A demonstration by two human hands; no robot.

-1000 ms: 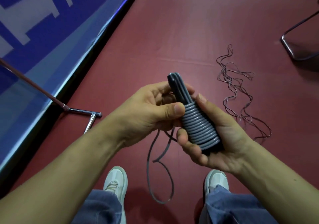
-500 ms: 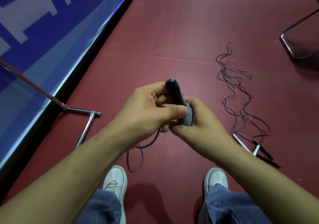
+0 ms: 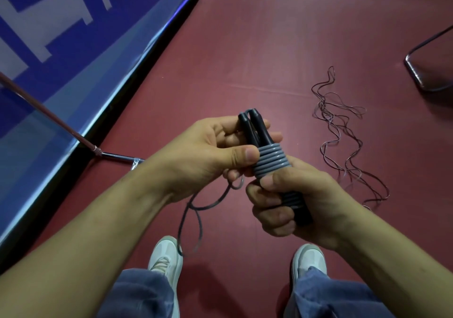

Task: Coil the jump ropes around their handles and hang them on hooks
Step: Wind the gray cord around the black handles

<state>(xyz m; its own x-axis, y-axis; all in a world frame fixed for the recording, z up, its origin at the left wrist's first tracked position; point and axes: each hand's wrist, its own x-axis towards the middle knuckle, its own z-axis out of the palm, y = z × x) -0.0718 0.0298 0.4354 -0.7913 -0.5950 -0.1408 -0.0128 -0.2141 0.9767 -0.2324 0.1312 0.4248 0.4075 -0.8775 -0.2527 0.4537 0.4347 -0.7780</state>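
Two black jump rope handles [image 3: 255, 128] are held side by side, tips pointing away from me. Grey rope [image 3: 270, 162] is coiled tightly around them in many turns. My right hand [image 3: 294, 200] grips the lower part of the bundle, fingers curled round the coils. My left hand [image 3: 215, 153] holds the upper part, its thumb pressing on the top coils. A loose length of the grey rope [image 3: 193, 217] hangs in a loop below my left hand. A second, thin dark jump rope [image 3: 343, 131] lies tangled on the floor to the right.
The floor [image 3: 269, 36] is dark red. A blue and white banner [image 3: 61, 36] slants along the left, with a chrome stand foot [image 3: 115, 156] at its base. A dark metal chair leg [image 3: 426, 77] sits at the far right. My two white shoes [image 3: 166, 256] are below.
The coiled bundle has turned in my hands, so more coils show again than half a second ago. The hanging loose loop has swung and shifted under my left hand.
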